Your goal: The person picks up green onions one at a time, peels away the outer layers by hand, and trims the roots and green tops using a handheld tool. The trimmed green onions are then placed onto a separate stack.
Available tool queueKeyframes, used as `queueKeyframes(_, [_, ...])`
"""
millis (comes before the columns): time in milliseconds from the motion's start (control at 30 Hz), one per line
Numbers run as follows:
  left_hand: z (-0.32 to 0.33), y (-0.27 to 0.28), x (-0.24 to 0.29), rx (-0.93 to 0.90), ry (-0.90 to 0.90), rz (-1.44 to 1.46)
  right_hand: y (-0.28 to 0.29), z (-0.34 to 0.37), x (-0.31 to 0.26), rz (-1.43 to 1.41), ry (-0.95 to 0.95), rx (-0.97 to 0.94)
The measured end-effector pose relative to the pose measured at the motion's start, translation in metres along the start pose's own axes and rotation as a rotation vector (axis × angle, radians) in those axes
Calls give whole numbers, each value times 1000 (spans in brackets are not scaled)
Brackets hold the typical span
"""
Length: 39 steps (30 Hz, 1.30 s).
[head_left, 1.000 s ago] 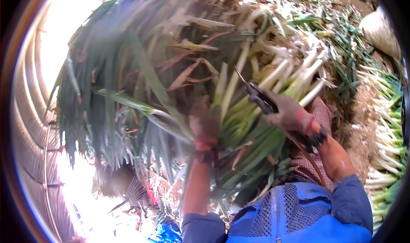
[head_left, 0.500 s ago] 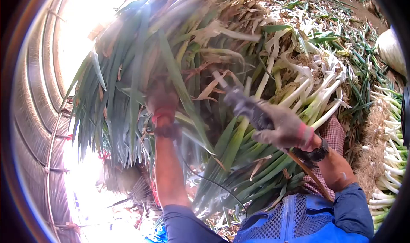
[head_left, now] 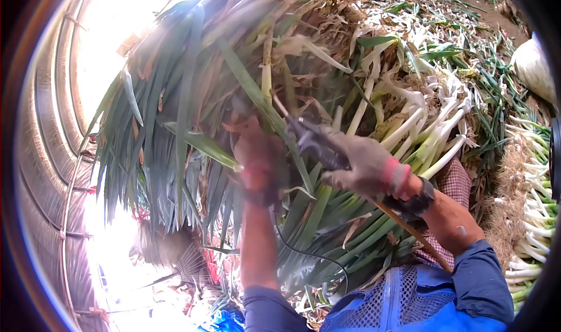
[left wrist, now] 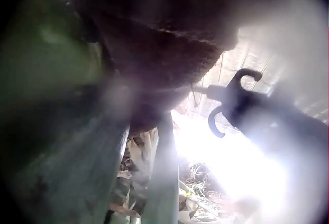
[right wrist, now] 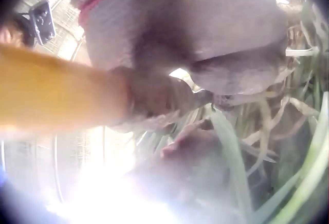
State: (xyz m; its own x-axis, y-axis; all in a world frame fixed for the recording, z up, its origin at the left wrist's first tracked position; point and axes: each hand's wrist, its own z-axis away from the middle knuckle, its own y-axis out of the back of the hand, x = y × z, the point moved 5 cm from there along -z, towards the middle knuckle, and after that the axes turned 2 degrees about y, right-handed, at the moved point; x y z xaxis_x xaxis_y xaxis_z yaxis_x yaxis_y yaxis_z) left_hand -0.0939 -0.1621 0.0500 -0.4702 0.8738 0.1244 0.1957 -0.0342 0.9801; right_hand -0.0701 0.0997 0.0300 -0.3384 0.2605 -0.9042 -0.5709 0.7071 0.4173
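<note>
My gloved right hand [head_left: 365, 165] grips a black air blow gun [head_left: 318, 142], its thin nozzle pointing up and left. A tan hose [head_left: 418, 238] runs back from it under the wrist; in the right wrist view that hose [right wrist: 56, 93] looks yellow. To the left, my gloved left hand [head_left: 257, 151], blurred, holds a green onion [head_left: 267, 81] whose pale stalk stands up near the nozzle. In the left wrist view, long leaves [left wrist: 160, 178] hang below the dark glove [left wrist: 159, 49], beside the blow gun's hooked end [left wrist: 241, 100]. The left fingertips are hidden.
A big heap of green onions [head_left: 169, 98] fills the left and middle. More with white stalks [head_left: 409, 127] lie across the lap. Cleaned ones [head_left: 534, 233] line the right edge, near a pale round bundle [head_left: 534, 69]. A ribbed plastic wall [head_left: 52, 157] stands at left.
The left hand moved left, then came back right, and a pale stalk now stands above it. The right hand with the blow gun has shifted left toward it.
</note>
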Motion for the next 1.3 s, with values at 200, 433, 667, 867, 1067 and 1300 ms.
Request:
queueKeyframes(200, [21,-9,11,25,-29,51,5,-26,9,123,-53,37])
queueKeyframes(433, [56,-17,17,5,-25,168,51,-95,4,260,-70,171])
queueKeyframes(667, [92,-38,13,16,-61,424,55,-88,13,238,-48,188])
queueKeyframes(867, [137,-78,0,-23,-168,461,23,-12,37,103,-61,81])
queueKeyframes(1067, [209,-73,63,-213,-610,254,29,15,71,341,-14,272])
queueKeyframes(1300, [54,-4,-9,220,-315,202,49,36,110,164,-264,258])
